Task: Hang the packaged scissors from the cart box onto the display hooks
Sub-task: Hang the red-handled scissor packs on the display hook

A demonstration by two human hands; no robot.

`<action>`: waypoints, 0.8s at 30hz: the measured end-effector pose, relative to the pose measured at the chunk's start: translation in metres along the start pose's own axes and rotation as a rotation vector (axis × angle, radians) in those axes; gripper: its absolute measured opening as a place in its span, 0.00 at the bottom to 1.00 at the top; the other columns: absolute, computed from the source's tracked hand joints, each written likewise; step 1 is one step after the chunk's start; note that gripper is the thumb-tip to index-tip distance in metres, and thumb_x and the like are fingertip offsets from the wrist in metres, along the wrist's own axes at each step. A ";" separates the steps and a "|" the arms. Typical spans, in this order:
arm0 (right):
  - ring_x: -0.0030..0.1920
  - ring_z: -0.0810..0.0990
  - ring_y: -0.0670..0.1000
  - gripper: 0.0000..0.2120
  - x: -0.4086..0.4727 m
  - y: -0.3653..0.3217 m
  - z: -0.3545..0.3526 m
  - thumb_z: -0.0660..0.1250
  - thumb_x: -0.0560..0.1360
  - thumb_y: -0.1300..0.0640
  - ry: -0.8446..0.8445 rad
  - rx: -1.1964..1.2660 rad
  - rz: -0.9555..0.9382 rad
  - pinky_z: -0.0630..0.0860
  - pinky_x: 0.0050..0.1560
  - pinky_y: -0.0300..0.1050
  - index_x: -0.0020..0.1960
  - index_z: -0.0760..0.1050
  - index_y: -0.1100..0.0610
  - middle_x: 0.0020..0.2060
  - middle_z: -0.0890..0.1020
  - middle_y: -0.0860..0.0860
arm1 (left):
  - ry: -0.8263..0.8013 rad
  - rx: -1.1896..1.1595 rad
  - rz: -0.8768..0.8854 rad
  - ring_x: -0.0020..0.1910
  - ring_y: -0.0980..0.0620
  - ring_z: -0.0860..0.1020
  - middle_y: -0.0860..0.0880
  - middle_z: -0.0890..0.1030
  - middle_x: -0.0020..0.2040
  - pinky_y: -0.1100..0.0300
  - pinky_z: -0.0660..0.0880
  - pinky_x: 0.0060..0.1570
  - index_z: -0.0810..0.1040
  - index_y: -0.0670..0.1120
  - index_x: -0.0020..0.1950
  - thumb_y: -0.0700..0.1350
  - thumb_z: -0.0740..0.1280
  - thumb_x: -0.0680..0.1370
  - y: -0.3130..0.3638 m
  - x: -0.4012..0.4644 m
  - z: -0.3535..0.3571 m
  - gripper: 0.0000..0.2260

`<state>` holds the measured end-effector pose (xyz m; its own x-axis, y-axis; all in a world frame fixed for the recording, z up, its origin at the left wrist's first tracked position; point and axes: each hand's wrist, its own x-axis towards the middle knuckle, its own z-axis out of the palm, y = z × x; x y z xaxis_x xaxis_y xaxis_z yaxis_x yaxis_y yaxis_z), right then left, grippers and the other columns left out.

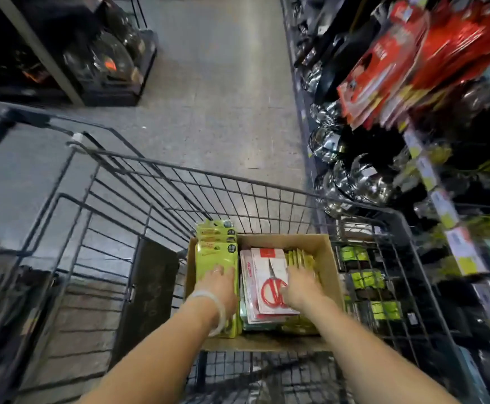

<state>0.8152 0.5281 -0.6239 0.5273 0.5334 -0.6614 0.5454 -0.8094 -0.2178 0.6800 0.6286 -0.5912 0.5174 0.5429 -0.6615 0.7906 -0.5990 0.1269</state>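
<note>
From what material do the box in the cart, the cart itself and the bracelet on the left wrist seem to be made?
Box: plain brown cardboard, matte, with thin raw-edged walls.
Cart: dark metal wire, probably painted or coated; thin rods form a grid.
Bracelet: pale, smooth and translucent-looking, perhaps jade, glass or plastic; the look leaves it open.

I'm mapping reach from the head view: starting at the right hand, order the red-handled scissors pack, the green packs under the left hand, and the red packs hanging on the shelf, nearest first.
1. Red-handled scissors pack: in the cardboard box, touching the right hand on its left.
2. Green packs: at the box's left end, under the left hand.
3. Red hanging packs: up on the right-side shelf, farthest.
</note>
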 end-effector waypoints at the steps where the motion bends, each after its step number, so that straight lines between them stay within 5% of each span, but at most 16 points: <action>1: 0.64 0.72 0.57 0.25 0.014 0.002 0.007 0.66 0.75 0.51 -0.032 0.021 0.011 0.72 0.63 0.51 0.68 0.65 0.56 0.64 0.72 0.56 | -0.037 -0.016 -0.013 0.72 0.44 0.63 0.45 0.60 0.74 0.50 0.65 0.69 0.57 0.47 0.75 0.47 0.63 0.78 0.003 0.010 0.005 0.27; 8: 0.65 0.71 0.58 0.33 0.071 0.008 0.063 0.70 0.69 0.44 -0.144 0.137 0.142 0.73 0.62 0.54 0.68 0.60 0.53 0.65 0.70 0.56 | -0.230 -0.118 -0.042 0.71 0.45 0.65 0.45 0.64 0.73 0.51 0.65 0.70 0.58 0.47 0.75 0.47 0.62 0.79 0.006 0.055 0.048 0.26; 15: 0.62 0.74 0.58 0.46 0.092 0.004 0.064 0.79 0.60 0.45 -0.100 0.263 0.323 0.76 0.57 0.52 0.69 0.59 0.55 0.63 0.72 0.56 | -0.236 -0.315 -0.107 0.69 0.47 0.69 0.48 0.68 0.72 0.53 0.68 0.68 0.63 0.49 0.73 0.47 0.62 0.79 0.012 0.072 0.062 0.22; 19: 0.59 0.76 0.58 0.38 0.081 0.013 0.061 0.79 0.63 0.53 -0.096 0.449 0.407 0.77 0.49 0.48 0.65 0.62 0.58 0.61 0.73 0.56 | -0.275 -0.351 -0.111 0.70 0.47 0.69 0.47 0.68 0.72 0.53 0.67 0.69 0.61 0.47 0.74 0.48 0.63 0.79 0.014 0.070 0.066 0.25; 24: 0.52 0.81 0.54 0.15 0.052 0.028 0.060 0.72 0.71 0.62 -0.138 0.862 0.359 0.80 0.51 0.48 0.56 0.75 0.57 0.55 0.81 0.54 | -0.290 -0.666 -0.216 0.65 0.45 0.73 0.45 0.72 0.69 0.51 0.72 0.65 0.63 0.45 0.72 0.51 0.64 0.77 0.019 0.061 0.062 0.25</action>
<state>0.8187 0.5184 -0.7072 0.4586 0.2280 -0.8589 -0.3332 -0.8519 -0.4041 0.7059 0.6136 -0.6747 0.2949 0.3757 -0.8786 0.9428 0.0352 0.3315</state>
